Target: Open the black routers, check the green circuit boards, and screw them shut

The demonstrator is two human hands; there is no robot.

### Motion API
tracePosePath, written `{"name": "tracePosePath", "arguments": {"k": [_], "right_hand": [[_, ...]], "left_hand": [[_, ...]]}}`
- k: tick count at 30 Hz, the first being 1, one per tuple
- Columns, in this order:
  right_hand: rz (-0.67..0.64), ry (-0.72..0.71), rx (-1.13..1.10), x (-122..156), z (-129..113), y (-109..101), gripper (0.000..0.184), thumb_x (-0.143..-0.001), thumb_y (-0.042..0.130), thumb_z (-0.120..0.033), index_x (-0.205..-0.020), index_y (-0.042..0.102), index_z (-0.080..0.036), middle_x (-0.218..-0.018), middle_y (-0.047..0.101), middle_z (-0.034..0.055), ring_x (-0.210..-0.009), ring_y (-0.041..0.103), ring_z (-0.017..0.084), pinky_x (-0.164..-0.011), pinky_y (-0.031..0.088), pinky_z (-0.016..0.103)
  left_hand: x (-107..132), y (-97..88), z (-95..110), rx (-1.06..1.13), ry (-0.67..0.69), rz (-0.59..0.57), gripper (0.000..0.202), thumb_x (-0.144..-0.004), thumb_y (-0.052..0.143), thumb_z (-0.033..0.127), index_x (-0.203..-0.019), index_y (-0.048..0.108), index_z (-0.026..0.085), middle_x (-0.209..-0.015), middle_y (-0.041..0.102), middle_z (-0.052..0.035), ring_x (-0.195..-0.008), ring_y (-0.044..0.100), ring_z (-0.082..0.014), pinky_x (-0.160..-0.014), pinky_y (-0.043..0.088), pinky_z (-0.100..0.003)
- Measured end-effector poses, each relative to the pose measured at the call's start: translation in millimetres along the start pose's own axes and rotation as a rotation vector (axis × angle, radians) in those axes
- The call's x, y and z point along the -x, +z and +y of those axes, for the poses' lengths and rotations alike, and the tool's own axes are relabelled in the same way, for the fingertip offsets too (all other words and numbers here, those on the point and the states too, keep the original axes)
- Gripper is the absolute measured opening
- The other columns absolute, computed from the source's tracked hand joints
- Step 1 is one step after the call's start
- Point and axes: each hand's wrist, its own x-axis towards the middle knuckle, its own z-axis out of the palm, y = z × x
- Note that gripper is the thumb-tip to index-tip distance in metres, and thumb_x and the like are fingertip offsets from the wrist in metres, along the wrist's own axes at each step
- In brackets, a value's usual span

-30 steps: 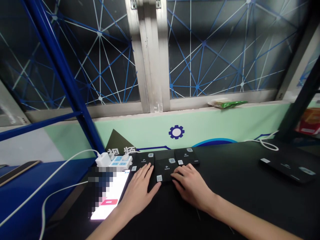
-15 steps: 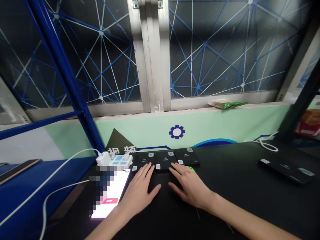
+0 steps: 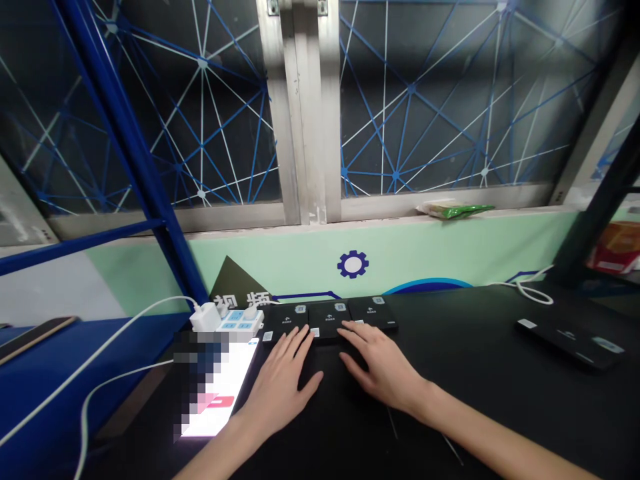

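Three flat black boxes with small white labels stand side by side at the back of the black table: a left box (image 3: 286,319), a middle box (image 3: 327,320) and a right box (image 3: 373,313). My left hand (image 3: 280,370) lies open, palm down, its fingertips at the front edges of the left and middle boxes. Fingers stretched out, my right hand (image 3: 377,363) reaches the front of the middle and right boxes. Neither hand is wrapped round anything. A fourth flat black box (image 3: 567,343) lies apart on the right.
Left of my left hand lies a lit phone (image 3: 220,393), partly blurred. Behind it is a white power strip (image 3: 240,323) with a plugged-in charger (image 3: 205,317). A white cable (image 3: 535,293) curls at the back right. A green packet (image 3: 455,210) rests on the window sill.
My right hand has shifted slightly, now covering the bright green spot seen beside it earlier. The left hand's fingertips have moved slightly right. The boxes stay in their row.
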Motion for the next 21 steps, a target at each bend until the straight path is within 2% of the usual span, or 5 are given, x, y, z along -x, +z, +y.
{"name": "tracePosePath", "arguments": {"k": [4, 9, 12, 15, 21], "right_hand": [[0.051, 0.079, 0.005, -8.0, 18.0, -10.1, 0.043, -0.094, 0.05, -0.023, -0.135, 0.058, -0.015, -0.139, 0.06, 0.0147, -0.129, 0.055, 0.03, -0.109, 0.043, 0.049], [0.01, 0.172, -0.079, -22.6, 48.5, -17.3, 0.055, -0.09, 0.056, -0.029, -0.142, 0.051, -0.012, -0.143, 0.055, 0.0169, -0.132, 0.051, 0.03, -0.109, 0.042, 0.047], [-0.084, 0.179, -0.086, -30.3, 63.5, -14.7, 0.072, -0.084, 0.064, -0.036, -0.147, 0.043, -0.007, -0.149, 0.048, 0.0207, -0.137, 0.044, 0.033, -0.113, 0.037, 0.048], [-0.215, 0.183, -0.06, -37.6, 77.8, -9.9, 0.085, -0.08, 0.069, -0.041, -0.151, 0.038, -0.007, -0.154, 0.039, 0.0229, -0.141, 0.037, 0.038, -0.113, 0.033, 0.052], [-0.292, 0.121, -0.075, -54.3, 102.2, -5.1, 0.089, -0.073, 0.075, -0.05, -0.149, 0.044, -0.014, -0.153, 0.043, 0.0217, -0.14, 0.038, 0.04, -0.112, 0.031, 0.056]], "left_hand": [[-1.9, -4.1, 2.2, 0.026, 0.059, 0.008, 0.062, -0.1, 0.049, 0.046, -0.156, 0.028, 0.029, -0.16, 0.034, -0.0032, -0.147, 0.029, -0.028, -0.12, 0.026, -0.053], [-2.4, -7.6, 4.3, 0.015, 0.091, -0.041, 0.06, -0.102, 0.046, 0.045, -0.156, 0.024, 0.032, -0.161, 0.031, -0.001, -0.148, 0.026, -0.0277, -0.12, 0.024, -0.054], [-2.3, -5.9, 4.5, 0.011, 0.09, -0.04, 0.06, -0.102, 0.045, 0.045, -0.157, 0.024, 0.031, -0.162, 0.029, -0.0016, -0.148, 0.026, -0.0284, -0.12, 0.024, -0.055], [-2.3, -3.6, 3.8, 0.011, 0.095, -0.037, 0.06, -0.102, 0.045, 0.045, -0.157, 0.024, 0.032, -0.162, 0.03, -0.0017, -0.148, 0.026, -0.0286, -0.12, 0.023, -0.055], [-2.6, -4.7, 4.1, 0.036, 0.093, -0.034, 0.059, -0.103, 0.045, 0.046, -0.157, 0.023, 0.032, -0.161, 0.03, -0.0023, -0.148, 0.026, -0.0297, -0.12, 0.024, -0.056]]}}
